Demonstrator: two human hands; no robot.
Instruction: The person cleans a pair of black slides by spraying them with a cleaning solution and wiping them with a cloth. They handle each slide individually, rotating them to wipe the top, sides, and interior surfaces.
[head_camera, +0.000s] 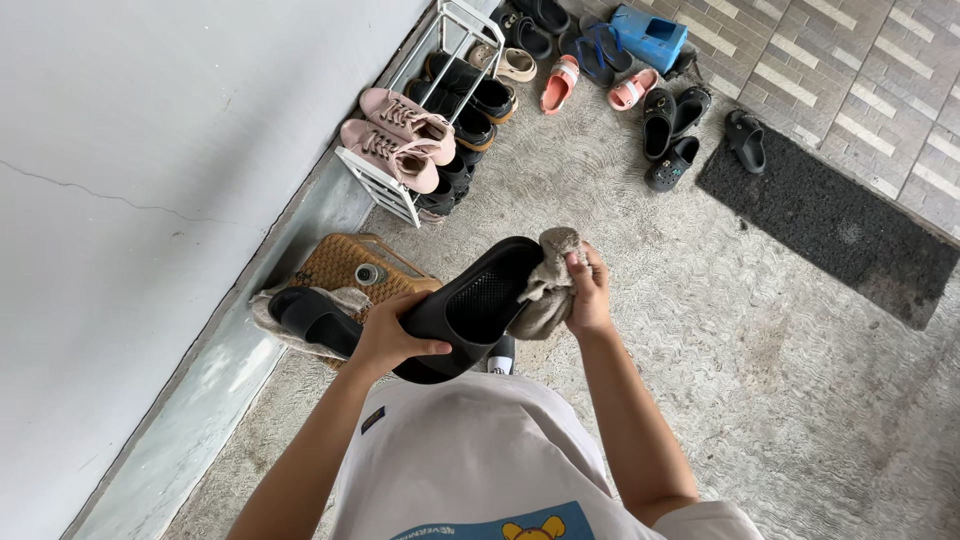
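Observation:
My left hand (388, 338) grips a black slide sandal (470, 305) by its side edge, sole turned up toward me. My right hand (588, 295) clutches a grey-brown cloth (548, 283) that is pressed against the sandal's toe end. A second black slide sandal (308, 315) lies on a light cloth on top of a woven brown stool (345, 265) just left of my left hand.
A white shoe rack (385, 190) along the grey wall holds pink sneakers (395, 135) and dark shoes. More sandals and clogs (670, 125) lie scattered on the pebbled floor beyond. A blue box (650, 35) is at the top, a dark doormat (830, 225) at right.

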